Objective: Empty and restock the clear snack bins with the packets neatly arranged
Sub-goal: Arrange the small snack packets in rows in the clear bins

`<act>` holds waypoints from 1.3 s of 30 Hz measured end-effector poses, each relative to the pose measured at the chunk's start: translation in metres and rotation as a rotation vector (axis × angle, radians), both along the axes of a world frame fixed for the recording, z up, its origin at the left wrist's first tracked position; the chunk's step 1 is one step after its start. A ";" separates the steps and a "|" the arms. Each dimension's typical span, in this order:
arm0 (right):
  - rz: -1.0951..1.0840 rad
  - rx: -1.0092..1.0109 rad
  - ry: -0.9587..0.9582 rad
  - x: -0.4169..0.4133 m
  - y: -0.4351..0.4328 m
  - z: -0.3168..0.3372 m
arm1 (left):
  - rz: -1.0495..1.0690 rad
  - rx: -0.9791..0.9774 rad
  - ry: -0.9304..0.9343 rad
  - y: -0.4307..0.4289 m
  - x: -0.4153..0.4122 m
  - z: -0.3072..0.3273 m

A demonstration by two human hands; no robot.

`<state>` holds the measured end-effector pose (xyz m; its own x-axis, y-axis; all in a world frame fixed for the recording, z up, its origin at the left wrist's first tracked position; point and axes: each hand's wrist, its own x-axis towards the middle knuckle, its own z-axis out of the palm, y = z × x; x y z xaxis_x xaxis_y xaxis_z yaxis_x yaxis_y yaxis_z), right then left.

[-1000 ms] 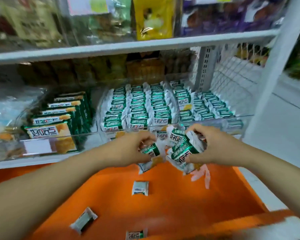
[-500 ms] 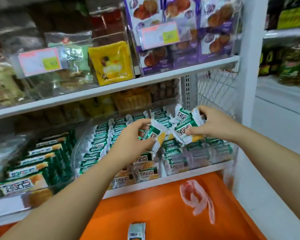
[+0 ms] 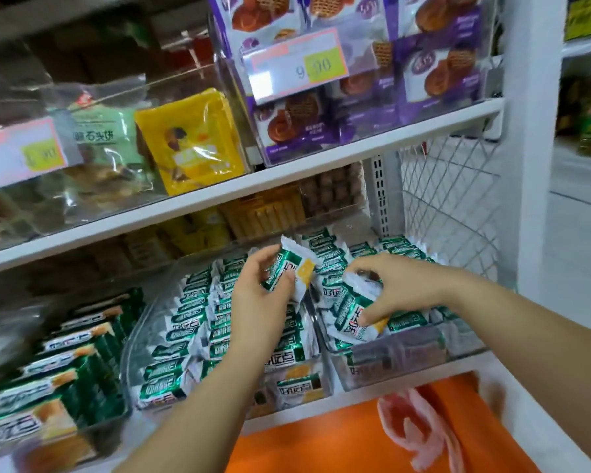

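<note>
Green and white snack packets (image 3: 191, 315) stand in neat rows in the middle clear bin (image 3: 130, 353) on the low shelf (image 3: 280, 419). More of them fill the right clear bin (image 3: 400, 363) just beside it.

The left hand (image 3: 260, 298) is over the middle clear bin. Its fingers and thumb are curled round one packet (image 3: 296, 268), which is lifted up and tilted above the rows. The right hand (image 3: 400, 288) is over the right clear bin. Its fingers are clamped on a small bunch of packets (image 3: 352, 312) at the near left part of that bin. The bunch touches the packets under it. The two hands are near each other but do not touch.

To the left, another clear bin (image 3: 116, 414) holds bigger green packs (image 3: 65, 367).

Near the person, below the low shelf, is an orange surface (image 3: 321, 442) with a pink plastic bag (image 3: 413, 431) lying on it.

On the top shelf (image 3: 287, 172) sit a yellow packet (image 3: 191, 141) and purple packs (image 3: 434, 80). A price tag (image 3: 297, 63) is stuck on the front of their clear box. White wire mesh (image 3: 451, 199) closes the right side of the low shelf.
</note>
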<state>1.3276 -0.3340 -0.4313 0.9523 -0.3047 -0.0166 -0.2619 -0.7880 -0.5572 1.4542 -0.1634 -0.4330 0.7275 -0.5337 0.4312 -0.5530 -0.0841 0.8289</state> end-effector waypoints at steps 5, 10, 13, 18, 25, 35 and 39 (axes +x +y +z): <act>-0.055 -0.056 -0.022 0.002 -0.004 -0.008 | 0.053 -0.041 -0.041 -0.009 -0.002 -0.014; -0.101 -0.063 -0.073 -0.003 -0.005 -0.016 | 0.077 -0.042 -0.097 -0.008 -0.004 -0.021; -0.099 -0.028 -0.098 -0.003 -0.004 -0.021 | 0.096 -0.036 -0.111 -0.007 -0.003 -0.024; -0.107 0.150 -0.123 0.000 0.003 -0.030 | 0.097 -0.032 -0.110 -0.006 -0.003 -0.026; -0.052 0.080 -0.050 0.002 0.015 -0.024 | 0.098 -0.031 -0.128 -0.008 -0.003 -0.028; 0.035 0.064 -0.013 -0.001 0.005 -0.016 | 0.107 -0.034 -0.112 -0.008 -0.002 -0.029; -0.010 0.024 -0.041 0.004 0.003 -0.025 | 0.103 -0.038 -0.119 -0.009 -0.001 -0.030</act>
